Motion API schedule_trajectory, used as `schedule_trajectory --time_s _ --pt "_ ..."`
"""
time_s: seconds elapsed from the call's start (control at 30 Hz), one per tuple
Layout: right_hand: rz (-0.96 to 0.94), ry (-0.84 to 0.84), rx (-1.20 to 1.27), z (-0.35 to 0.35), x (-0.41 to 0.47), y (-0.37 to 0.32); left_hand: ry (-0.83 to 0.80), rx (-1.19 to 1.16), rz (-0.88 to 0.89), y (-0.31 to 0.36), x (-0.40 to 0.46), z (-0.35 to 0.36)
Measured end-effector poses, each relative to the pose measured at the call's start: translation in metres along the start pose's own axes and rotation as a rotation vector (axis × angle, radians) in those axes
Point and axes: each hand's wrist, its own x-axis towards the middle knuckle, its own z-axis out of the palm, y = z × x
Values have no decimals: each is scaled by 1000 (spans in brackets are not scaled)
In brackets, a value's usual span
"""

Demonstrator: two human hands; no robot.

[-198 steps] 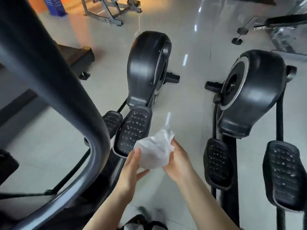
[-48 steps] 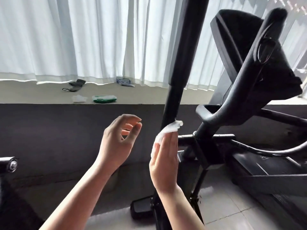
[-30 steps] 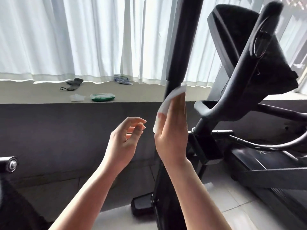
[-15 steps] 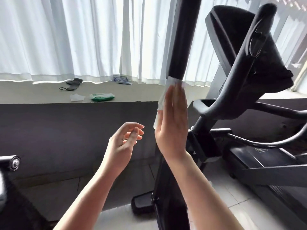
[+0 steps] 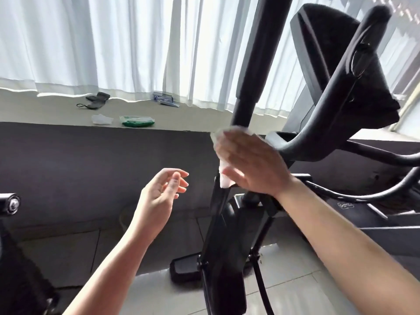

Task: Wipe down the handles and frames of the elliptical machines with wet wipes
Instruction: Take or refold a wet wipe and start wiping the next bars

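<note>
Head view: right hand [image 5: 252,162] flat, fingers straight, pressing a white wet wipe [image 5: 223,176] against the black upright bar [image 5: 250,87] of the elliptical machine [image 5: 341,92], just below the thicker upper sleeve. Wipe partly hidden under the palm, edges showing above the fingertips and under the heel of the hand. Left hand [image 5: 160,196] free in the air, near the bar but not touching, fingers loosely curled, holding nothing. Behind, on the window ledge [image 5: 56,115] under white curtains [image 5: 113,42]: a green wipe pack [image 5: 137,121], a crumpled white tissue [image 5: 101,119], a dark small item, too small to name.

Step in hand, by judgement: wiping of the upright bar, middle part. Much probably left: curved handle [image 5: 336,96], console and lower frame. Next move calls for firm pressure along the bar, then wrapping the wipe around it to reach the back side.
</note>
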Motion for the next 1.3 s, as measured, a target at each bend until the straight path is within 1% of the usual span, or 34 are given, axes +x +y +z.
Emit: schedule_trajectory --time_s 0.07,0.1,0.2,0.23,0.27,0.33,0.4,0.5,0.53,0.6,0.67,0.77,0.83,1.0,1.07,1.13,1.2,1.23,1.3 --pt "56 92 -48 -8 24 32 -3 -20 -16 -1 -2 3" --pt "81 128 -55 -7 31 36 -6 -26 -22 -1 -2 4" --pt "178 185 34 8 28 9 -15 -30 -42 -2 -3 5" --pt "168 184 59 15 18 -6 -11 -31 -47 -3 -4 6" --pt "129 154 65 20 7 -20 -7 -27 -51 -3 -6 5" --pt "20 40 39 27 -15 -39 -4 -12 -56 -5 -9 2" --pt "-72 -48 -6 27 -25 -45 -4 -6 -51 -6 -12 -1" --pt "-196 -66 -97 18 -15 -21 4 -17 -50 -4 -13 -3" --pt "-192 -44 -96 11 -5 -6 2 -20 -47 -3 -14 -3" --pt "-105 51 -87 -2 17 26 -3 -28 -46 -3 -14 0" --pt "-19 136 -114 -6 32 41 -3 -35 -48 -5 -15 3" --pt "84 187 -14 8 27 20 -8 -27 -53 -9 -17 7" --pt "90 193 6 24 8 -4 -10 -28 -72 -11 -17 8" --pt "-37 89 -116 52 -38 -59 0 -6 -100 -13 -20 2" --pt "-104 33 -156 50 -45 -66 -2 2 -86 -11 -23 1" --pt "-201 2 -177 42 -42 -56 -5 -2 -76 -8 -26 0" --pt "-288 5 -190 33 -31 -33 0 -12 -68 -6 -28 0" --pt "-276 22 -185 28 -20 -19 0 -16 -66 -6 -28 0" --pt "-173 94 -135 19 5 15 -3 -29 -73 -7 -28 2"
